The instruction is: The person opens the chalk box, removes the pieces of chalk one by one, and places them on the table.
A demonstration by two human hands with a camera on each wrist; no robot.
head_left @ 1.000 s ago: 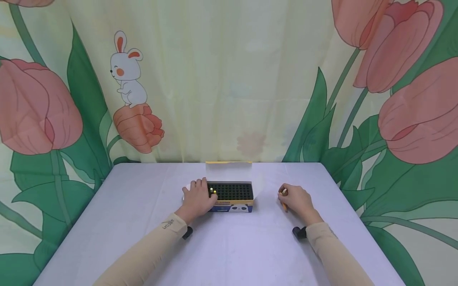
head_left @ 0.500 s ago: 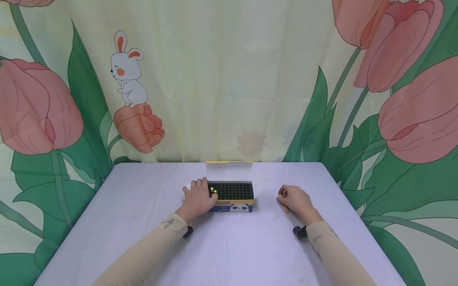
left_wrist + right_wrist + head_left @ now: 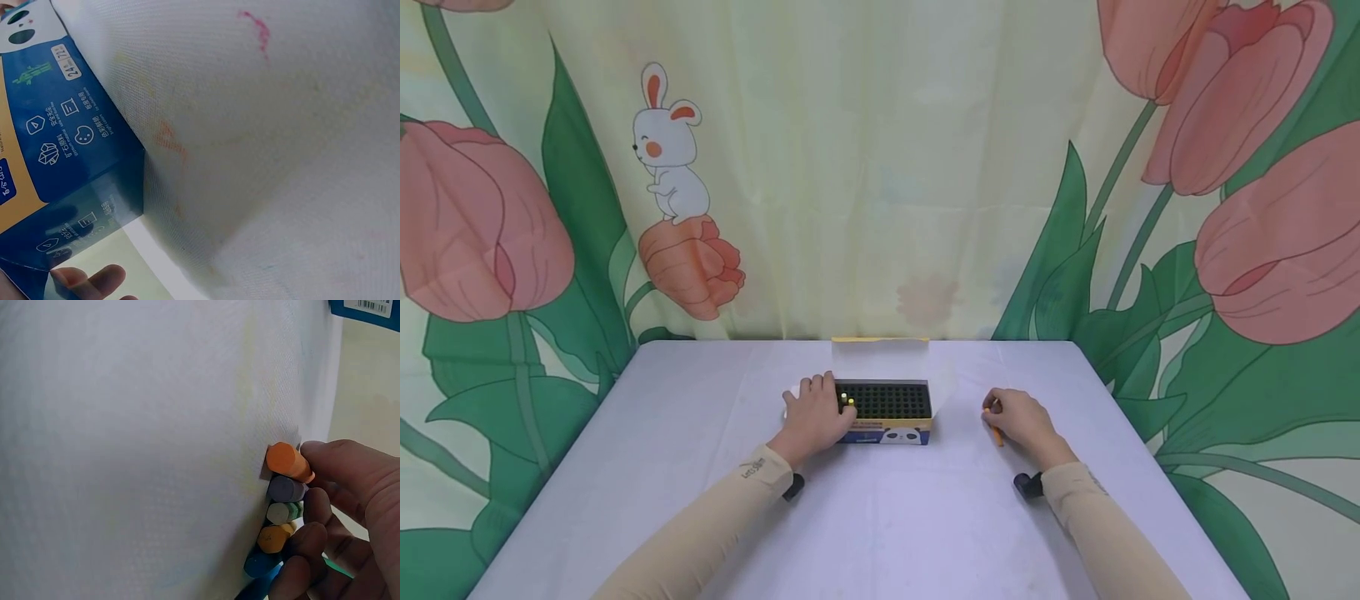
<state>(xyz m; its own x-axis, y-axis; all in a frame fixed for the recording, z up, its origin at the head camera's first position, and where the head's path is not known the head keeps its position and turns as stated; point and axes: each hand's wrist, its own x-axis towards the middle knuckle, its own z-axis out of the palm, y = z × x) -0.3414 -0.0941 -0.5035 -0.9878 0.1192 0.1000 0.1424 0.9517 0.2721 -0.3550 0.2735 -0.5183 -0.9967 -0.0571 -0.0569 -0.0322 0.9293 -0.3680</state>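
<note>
A blue and yellow chalk box (image 3: 901, 437) with a panda print stands open, its black insert (image 3: 891, 402) full of holes. Over its left end my left hand (image 3: 814, 421) grips, thumb at the front and fingers spread toward the back. Near that thumb, a white chalk (image 3: 844, 397) and a yellow chalk (image 3: 852, 403) poke up. To the right of the box, my right hand (image 3: 1021, 421) pinches an orange chalk (image 3: 289, 461), which slants down at the table. In the right wrist view, grey-purple (image 3: 286, 489), pale green (image 3: 281, 514), yellow-orange (image 3: 272, 539) and blue chalks (image 3: 259, 562) line up along its curled fingers.
A white cloth (image 3: 887, 517) with faint chalk smudges covers the table. The box's raised lid flap (image 3: 880, 358) stands at the back. Behind the table hangs a curtain (image 3: 880, 208) with tulips and a rabbit.
The fingers of my right hand have shifted slightly, and more of the orange chalk's upper part now shows between them. My left hand and the box have stayed in place.
</note>
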